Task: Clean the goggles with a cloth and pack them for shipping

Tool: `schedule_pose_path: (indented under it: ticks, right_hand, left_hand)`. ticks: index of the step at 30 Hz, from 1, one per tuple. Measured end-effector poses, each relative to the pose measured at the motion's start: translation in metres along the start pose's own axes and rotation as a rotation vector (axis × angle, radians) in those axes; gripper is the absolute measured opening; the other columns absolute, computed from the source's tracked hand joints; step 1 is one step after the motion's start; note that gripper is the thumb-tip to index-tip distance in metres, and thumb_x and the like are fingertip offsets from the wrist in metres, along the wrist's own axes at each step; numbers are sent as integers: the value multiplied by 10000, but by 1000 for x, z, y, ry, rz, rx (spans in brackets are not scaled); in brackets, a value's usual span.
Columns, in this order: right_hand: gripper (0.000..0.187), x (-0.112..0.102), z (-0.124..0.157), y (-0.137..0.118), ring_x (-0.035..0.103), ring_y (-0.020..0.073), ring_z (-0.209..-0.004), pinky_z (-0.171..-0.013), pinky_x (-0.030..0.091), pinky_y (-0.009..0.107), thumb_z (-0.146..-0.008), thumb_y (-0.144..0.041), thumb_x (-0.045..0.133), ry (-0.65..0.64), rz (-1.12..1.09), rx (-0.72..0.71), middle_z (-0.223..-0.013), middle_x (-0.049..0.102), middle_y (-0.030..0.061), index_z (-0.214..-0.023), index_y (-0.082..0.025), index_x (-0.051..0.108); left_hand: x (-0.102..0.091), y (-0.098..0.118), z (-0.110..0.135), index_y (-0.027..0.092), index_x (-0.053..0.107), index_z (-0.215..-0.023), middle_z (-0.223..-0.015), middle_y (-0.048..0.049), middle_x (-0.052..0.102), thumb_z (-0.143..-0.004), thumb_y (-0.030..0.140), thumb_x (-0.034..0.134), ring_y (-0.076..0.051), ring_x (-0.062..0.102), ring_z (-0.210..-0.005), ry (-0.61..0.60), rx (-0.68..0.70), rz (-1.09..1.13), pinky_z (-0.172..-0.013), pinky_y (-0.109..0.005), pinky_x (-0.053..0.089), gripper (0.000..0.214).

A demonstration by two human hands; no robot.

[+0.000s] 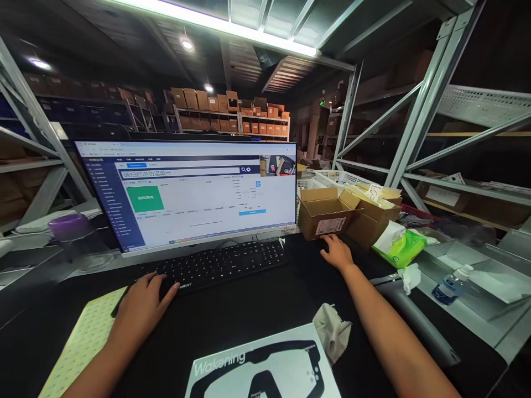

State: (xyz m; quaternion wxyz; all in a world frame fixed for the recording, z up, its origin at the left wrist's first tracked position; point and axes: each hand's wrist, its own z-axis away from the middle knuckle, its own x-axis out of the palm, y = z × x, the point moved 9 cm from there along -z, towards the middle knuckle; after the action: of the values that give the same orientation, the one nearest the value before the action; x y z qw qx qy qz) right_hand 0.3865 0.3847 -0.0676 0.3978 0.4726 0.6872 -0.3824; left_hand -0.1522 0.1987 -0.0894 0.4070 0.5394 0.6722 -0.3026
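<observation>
My left hand (143, 301) rests at the left end of a black keyboard (219, 266), fingers apart and thumb stretched along its front edge. My right hand (338, 253) lies low on the black desk mat (249, 309), fingers extended toward the foot of an open cardboard box (326, 215) with a white label. Whether anything is under its palm is hidden. A lit monitor (199, 193) stands behind the keyboard. In front of me lies a white box (265, 365) marked "Wakening" with a goggle-like picture, a crumpled grey cloth (332, 331) beside it.
At right are a green tissue pack (400, 246), a dark grey elongated object (418, 318) and a clear bottle with blue liquid (450, 284). A purple-lidded jar (78, 243) and yellow patterned sheet (78, 342) are at left. Metal racks (423, 99) surround the desk.
</observation>
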Motion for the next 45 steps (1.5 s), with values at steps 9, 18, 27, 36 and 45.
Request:
schedule_pose_path:
  ticks: [9, 18, 27, 36, 45]
  right_hand:
    - [424, 0, 0, -2, 611, 251, -1070, -890, 438, 328, -848, -247, 571, -14, 15, 0, -1301, 577, 85, -1269, -250, 625]
    - [402, -1, 1, -2, 604, 243, -1076, -898, 438, 323, -858, -241, 574, -17, 2, 0, -1297, 576, 77, -1255, -263, 632]
    - [482, -3, 0, -1, 610, 259, -1067, -867, 441, 330, -850, -254, 581, -10, -16, 14, -1297, 571, 103, -1332, -236, 571]
    - [441, 5, -4, 2, 607, 247, -1104, -932, 448, 332, -876, -266, 583, 16, -72, 11, -1314, 566, 95, -1314, -225, 567]
    - [460, -3, -2, -13, 599, 244, -1170, -998, 452, 332, -842, -240, 606, 33, -171, -44, -1311, 585, 98, -1297, -188, 564]
  left_hand:
    - [-1, -1, 3, 53, 630, -1167, -1270, -255, 584, -866, 656, 269, -394, 533, -1223, -5, -13, 9, -1070, -485, 407, 764]
    - [-3, 0, 3, 81, 636, -1148, -1248, -240, 599, -855, 652, 276, -392, 550, -1201, -17, -28, 1, -1063, -496, 417, 736]
    - [-3, 1, 4, 59, 630, -1170, -1266, -248, 589, -861, 669, 265, -400, 548, -1191, -35, -27, 22, -1043, -511, 427, 775]
    - [-6, 4, 5, 91, 616, -1161, -1281, -245, 577, -852, 659, 291, -399, 543, -1211, -31, -34, 30, -1044, -500, 424, 723]
    - [-11, 5, 6, 96, 634, -1140, -1267, -237, 595, -848, 636, 317, -396, 558, -1190, -3, -47, 70, -1036, -509, 432, 691]
